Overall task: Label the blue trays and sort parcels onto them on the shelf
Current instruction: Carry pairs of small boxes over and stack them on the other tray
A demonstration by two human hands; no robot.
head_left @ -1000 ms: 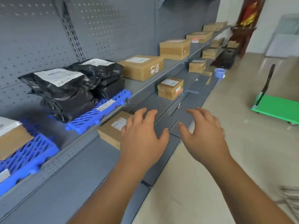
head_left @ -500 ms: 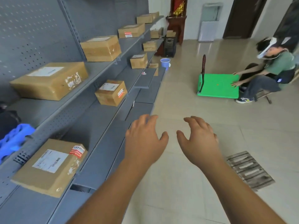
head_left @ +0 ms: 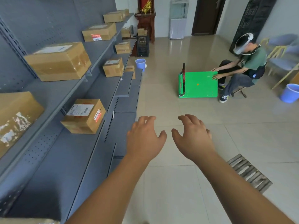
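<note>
Along the front edge of the shelf (head_left: 72, 159) both hands are held out in the air and nothing is carried in them: the left hand (head_left: 144, 139) is seen at the shelf's edge, the right hand (head_left: 194, 138) just off the shelf over the floor, each with fingers spread and loosely bent. Since one second ago the view has been turned along the shelf, and the blue trays with black bags, which were seen on the shelf then, are no longer in view. Brown boxes are shown instead: a small parcel (head_left: 84, 116) on the lower level of the shelf, beyond the left hand, and a larger parcel (head_left: 58, 61) on the level above. No tray is seen under them. It is judged that the trays were left behind and the next parcel is being looked for, so the sorting is not finished
</note>
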